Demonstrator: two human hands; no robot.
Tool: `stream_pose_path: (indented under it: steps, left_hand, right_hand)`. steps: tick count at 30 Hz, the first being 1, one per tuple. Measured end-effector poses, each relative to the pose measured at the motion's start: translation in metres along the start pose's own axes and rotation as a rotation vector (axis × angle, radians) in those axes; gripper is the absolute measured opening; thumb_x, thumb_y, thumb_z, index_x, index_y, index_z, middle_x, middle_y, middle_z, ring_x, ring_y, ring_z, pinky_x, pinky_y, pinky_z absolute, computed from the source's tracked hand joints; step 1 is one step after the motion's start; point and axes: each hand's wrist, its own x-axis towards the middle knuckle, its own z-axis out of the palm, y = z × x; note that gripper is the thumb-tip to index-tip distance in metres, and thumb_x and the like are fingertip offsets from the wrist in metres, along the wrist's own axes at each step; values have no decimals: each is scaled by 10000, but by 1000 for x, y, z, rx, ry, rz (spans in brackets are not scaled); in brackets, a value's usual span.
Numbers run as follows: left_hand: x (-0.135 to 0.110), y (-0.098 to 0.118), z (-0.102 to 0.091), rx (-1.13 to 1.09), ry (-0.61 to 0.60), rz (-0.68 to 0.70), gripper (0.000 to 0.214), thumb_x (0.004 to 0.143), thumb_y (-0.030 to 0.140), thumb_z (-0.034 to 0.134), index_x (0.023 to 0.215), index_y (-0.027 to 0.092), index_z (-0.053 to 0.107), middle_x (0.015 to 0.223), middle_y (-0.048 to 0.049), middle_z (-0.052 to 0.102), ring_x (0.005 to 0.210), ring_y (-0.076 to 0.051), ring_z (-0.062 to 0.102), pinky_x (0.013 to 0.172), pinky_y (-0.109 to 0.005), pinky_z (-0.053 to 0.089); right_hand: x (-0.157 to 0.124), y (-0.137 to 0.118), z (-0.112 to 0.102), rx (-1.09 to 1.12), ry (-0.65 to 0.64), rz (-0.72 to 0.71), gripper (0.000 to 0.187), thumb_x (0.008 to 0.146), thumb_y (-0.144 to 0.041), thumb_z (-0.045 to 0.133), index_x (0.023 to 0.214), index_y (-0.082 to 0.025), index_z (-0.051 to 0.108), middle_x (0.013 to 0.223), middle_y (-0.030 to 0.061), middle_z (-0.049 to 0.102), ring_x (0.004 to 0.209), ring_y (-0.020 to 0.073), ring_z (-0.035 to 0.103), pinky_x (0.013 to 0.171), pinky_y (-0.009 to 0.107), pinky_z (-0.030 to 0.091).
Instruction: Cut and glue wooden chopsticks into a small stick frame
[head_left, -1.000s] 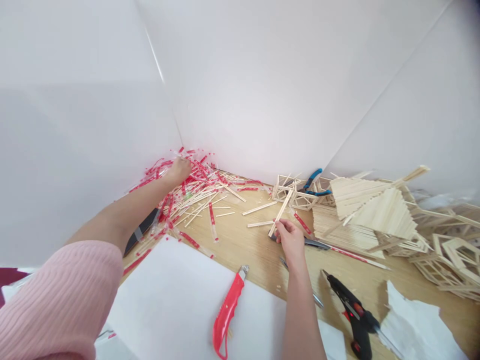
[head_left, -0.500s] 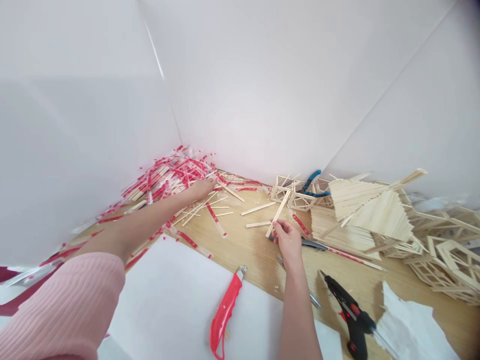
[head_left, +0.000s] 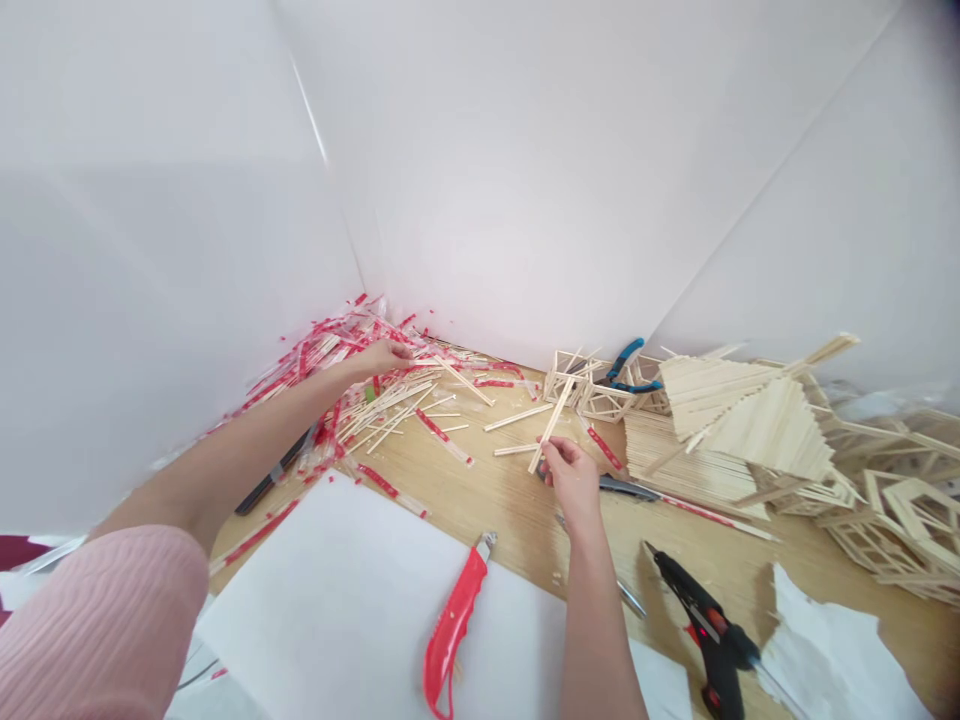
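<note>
My left hand (head_left: 387, 356) is over a heap of wooden chopsticks and red-and-clear wrappers (head_left: 330, 350). Its fingers are pressed together, and what they pinch is too small to make out. At the middle of the table, my right hand (head_left: 573, 476) grips a pair of pale wooden chopsticks (head_left: 556, 420) near the lower end, slanting up to the right. More loose chopsticks (head_left: 517, 416) lie just left of it. Beneath and beside that hand is a dark-handled tool (head_left: 628, 488), partly covered.
Red-handled cutters (head_left: 454, 625) rest on a white board (head_left: 337, 590). At right are a black glue gun (head_left: 709, 625), crumpled white paper (head_left: 832, 640) and stick-built frames (head_left: 892, 520). Blue-handled pliers (head_left: 626, 366) lie on a small frame. White walls enclose the back.
My left hand has drawn back slightly left and up over the heap, and its forearm has shifted left, uncovering a dark object and more sticks. My right hand still holds the chopsticks, nearly unmoved.
</note>
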Motion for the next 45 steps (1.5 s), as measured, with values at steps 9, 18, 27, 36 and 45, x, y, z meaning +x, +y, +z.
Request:
stream_pose_path:
  steps: [9,18,27,36,45]
  left_hand:
    - [-49,13,-34,-1156,-84,-209,224,735,156,638,920,171,513,896,-55,647,940,-231,642,877,-389,508]
    - [-100,62,-39,-1140,-122,92,325,771,137,605,1073,192,496,1221,-93,548,1100,-260,557,961,-402,462]
    - [-121,85,-35,-1316,-173,18,274,801,87,529,1065,157,553,1039,-96,659,1010,-209,616,907,-297,498]
    - [-129,91,-31,-1556,-269,-52,309,773,-15,490,1061,67,569,919,-127,685,834,-160,672,769,-192,542]
    - [-137,96,-12,-1492,-253,-44,305,773,55,577,1076,91,580,937,-125,690,858,-172,669,758,-203,544]
  right_hand:
    - [-4,1,6,-31,-31,-2,349,656,-433,616,837,-139,664,567,-12,550,446,101,443,397,218,329]
    - [-3,4,9,-45,-53,-1,344,670,-425,622,848,-134,659,521,-27,514,411,90,417,383,210,309]
    - [-5,3,10,-35,-63,1,337,670,-415,615,846,-130,656,552,-19,528,436,96,432,389,213,325]
    - [-4,2,9,-30,-65,-10,356,661,-410,616,856,-117,670,584,7,557,451,98,439,388,214,336]
    - [-19,-19,13,184,-237,53,344,634,-398,683,860,-139,700,653,22,571,536,90,456,423,186,335]
